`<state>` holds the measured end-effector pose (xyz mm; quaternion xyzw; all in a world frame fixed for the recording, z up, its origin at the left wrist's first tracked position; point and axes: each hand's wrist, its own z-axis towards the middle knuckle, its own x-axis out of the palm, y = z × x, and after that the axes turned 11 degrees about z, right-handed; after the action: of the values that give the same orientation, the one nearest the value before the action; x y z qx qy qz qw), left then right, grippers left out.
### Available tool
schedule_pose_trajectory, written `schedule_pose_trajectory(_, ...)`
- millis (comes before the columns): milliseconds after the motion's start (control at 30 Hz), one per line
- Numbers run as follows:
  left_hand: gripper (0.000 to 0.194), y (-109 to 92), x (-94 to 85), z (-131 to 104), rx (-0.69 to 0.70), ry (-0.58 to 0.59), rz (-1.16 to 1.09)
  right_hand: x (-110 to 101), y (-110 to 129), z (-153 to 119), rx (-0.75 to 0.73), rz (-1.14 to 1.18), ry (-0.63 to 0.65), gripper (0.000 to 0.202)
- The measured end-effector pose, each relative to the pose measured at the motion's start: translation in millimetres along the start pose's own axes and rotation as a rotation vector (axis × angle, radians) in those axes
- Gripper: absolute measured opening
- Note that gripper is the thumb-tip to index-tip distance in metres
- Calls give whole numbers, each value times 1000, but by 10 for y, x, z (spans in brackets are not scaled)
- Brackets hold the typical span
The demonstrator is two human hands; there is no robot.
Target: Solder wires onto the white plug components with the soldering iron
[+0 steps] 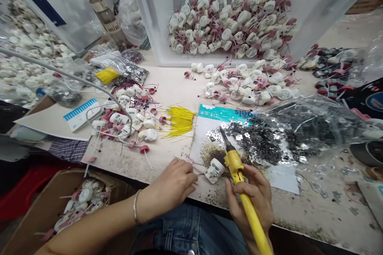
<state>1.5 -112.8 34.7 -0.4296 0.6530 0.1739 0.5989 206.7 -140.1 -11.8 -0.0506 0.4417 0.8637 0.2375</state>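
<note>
Right hand [251, 193] grips the yellow soldering iron [239, 183] by its handle, tip pointing away over the near edge of the tabletop [167, 87]. Left hand [175, 185] pinches thin wire leads of a small white part [214, 170] lying between both hands on a scorched sheet of paper [206, 135]. Beyond lie silver metal pieces [257, 139], a bundle of yellow wires [179, 121], and, at the far edge, a clear bin [155, 28] of white parts.

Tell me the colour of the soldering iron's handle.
Yellow; the soldering iron shows best in the head view.
</note>
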Motion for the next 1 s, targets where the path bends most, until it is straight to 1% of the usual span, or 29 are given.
schedule_pose_trajectory(67,13,-42,48,-7,3,-25,20,2,12,-29,11,18,-14,20)
schedule_pose_trajectory(100,14,-46,51,-17,-17,-50,-5,-3,17,-43,18,25,-31,21)
schedule_pose_trajectory(133,13,-38,41,-34,-60,-77,-44,-11,21,-56,24,30,-51,21)
schedule_pose_trajectory(200,14,-2,2,-80,-203,-100,-100,-24,27,-77,42,47,-80,23)
schedule_pose_trajectory(300,28,56,-26,-136,-412,-4,-95,3,17,-83,30,20,-70,24)
schedule_pose_trajectory(367,31,69,8,-136,-483,27,-122,60,-7,-64,-10,-5,-25,23)
schedule_pose_trajectory(433,25,63,65,-113,-491,-14,-195,123,-37,-35,-44,-6,27,20)
schedule_pose_trajectory(500,21,52,109,-88,-456,-91,-293,160,-54,-15,-56,5,55,18)
schedule_pose_trajectory(567,22,47,117,-74,-426,-173,-442,160,-41,-24,-68,1,51,19)
schedule_pose_trajectory(633,23,53,100,-65,-456,-215,-656,143,6,-68,-74,12,17,22)
schedule_pose_trajectory(700,28,65,91,-46,-520,-196,-906,145,75,-135,-29,99,-13,24)
schedule_pose_trajectory(767,33,74,114,-13,-575,-155,-1139,191,142,-197,41,232,-2,25)
schedule_pose_trajectory(833,39,75,162,21,-605,-117,-1316,277,188,-228,99,314,19,25)
schedule_pose_trajectory(900,42,63,208,38,-622,-112,-1411,374,206,-220,139,298,10,24)
schedule_pose_trajectory(933,43,53,221,36,-624,-136,-1412,415,207,-206,151,261,-3,23)
schedule_pose_trajectory(1000,38,28,226,12,-604,-237,-1299,462,202,-174,155,194,-12,22)
